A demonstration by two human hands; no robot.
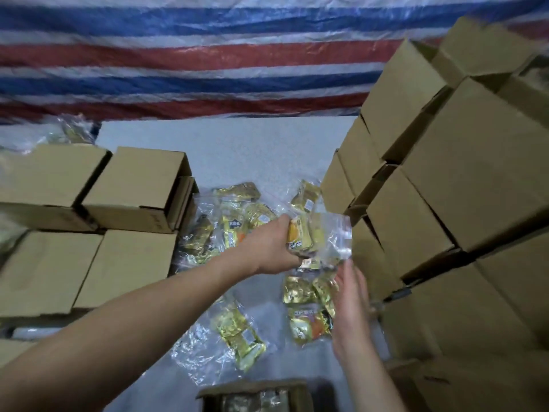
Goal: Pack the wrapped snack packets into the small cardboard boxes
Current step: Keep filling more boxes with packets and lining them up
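Note:
My left hand (271, 248) grips a clear plastic bag of gold snack packets (315, 236), lifted a little above the grey surface. Just below it my right hand (352, 301) is held flat with straight fingers, its fingertips close to the bag's lower edge; whether they touch is unclear. More gold packets in clear wrap lie around: a pile (225, 221) behind my left hand, a bag (309, 307) beside my right hand, and another (237, 334) under my left forearm. An open cardboard box (255, 396) with packets inside sits at the bottom edge.
Closed small cardboard boxes (124, 209) stand in a block at the left. A tall stack of boxes (445, 188) fills the right side. A striped red, blue and white tarp (208, 55) hangs behind. The grey surface (237, 150) lies between the stacks.

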